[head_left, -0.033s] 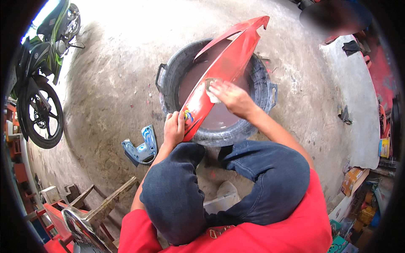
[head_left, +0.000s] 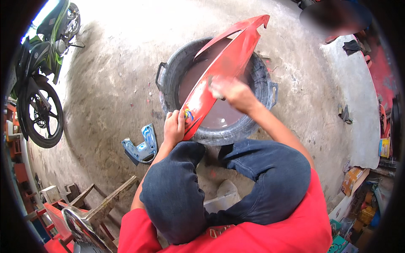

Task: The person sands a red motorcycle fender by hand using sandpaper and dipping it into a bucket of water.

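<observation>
A long red motorcycle fairing panel (head_left: 225, 63) lies slantwise across a black rubber tub (head_left: 171, 99) that holds murky pinkish water (head_left: 219, 116). My left hand (head_left: 174, 126) is closed around the panel's near end, beside a colourful sticker (head_left: 188, 114). Blurred by motion, my right hand (head_left: 231, 92) presses on the middle of the panel. Under its fingers is a small piece of sandpaper, mostly hidden now and clearer in the earlier head picture.
A blue-and-white plastic motorcycle part (head_left: 143, 145) lies on the concrete floor left of the tub. A motorcycle (head_left: 44, 84) stands at far left. Near left is a wooden frame (head_left: 105, 204). Boxes and clutter (head_left: 354, 181) line the right side. A clear plastic container (head_left: 221, 200) sits between my legs.
My right hand has shifted slightly along the panel and is now blurred, covering the sandpaper more. My left hand keeps its hold in the same place.
</observation>
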Demonstrator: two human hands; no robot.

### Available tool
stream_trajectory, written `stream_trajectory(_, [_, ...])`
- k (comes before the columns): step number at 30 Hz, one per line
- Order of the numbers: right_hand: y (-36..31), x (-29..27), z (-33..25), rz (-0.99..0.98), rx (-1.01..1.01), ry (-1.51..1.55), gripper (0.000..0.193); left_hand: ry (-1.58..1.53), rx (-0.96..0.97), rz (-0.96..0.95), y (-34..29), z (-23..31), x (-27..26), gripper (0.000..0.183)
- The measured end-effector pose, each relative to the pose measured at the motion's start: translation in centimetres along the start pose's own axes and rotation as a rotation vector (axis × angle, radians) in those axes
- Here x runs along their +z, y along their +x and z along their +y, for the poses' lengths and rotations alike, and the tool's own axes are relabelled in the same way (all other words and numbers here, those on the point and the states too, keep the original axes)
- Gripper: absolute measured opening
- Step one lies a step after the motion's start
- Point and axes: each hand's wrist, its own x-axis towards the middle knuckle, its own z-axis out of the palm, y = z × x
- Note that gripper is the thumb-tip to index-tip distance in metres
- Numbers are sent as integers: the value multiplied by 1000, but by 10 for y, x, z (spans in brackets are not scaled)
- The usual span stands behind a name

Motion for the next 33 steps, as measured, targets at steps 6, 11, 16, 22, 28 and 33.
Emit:
stream_trajectory(6, [-4, 4, 2, 7, 80, -34, 37, 0, 3, -14, 4, 2, 4, 33])
stream_trajectory(11, [9, -12, 17, -31, 171, 17, 39, -3, -17, -24, 1, -2, 2, 36])
stream_trajectory(16, [-2, 11, -10, -54, -2, 5, 39, -29, 0, 6, 1, -1, -1, 34])
stream_trajectory(22, [-4, 0, 44, 37, 148, -134, 38, -34, 36, 2, 6, 7, 13, 34])
stream_trajectory(28, [14, -11, 43, 11, 154, -85, 37, -15, 14, 8, 3, 0, 3, 34])
stream_trajectory(33, [3, 8, -3, -5, -122, 30, 32, -31, -4, -6, 2, -1, 1, 32])
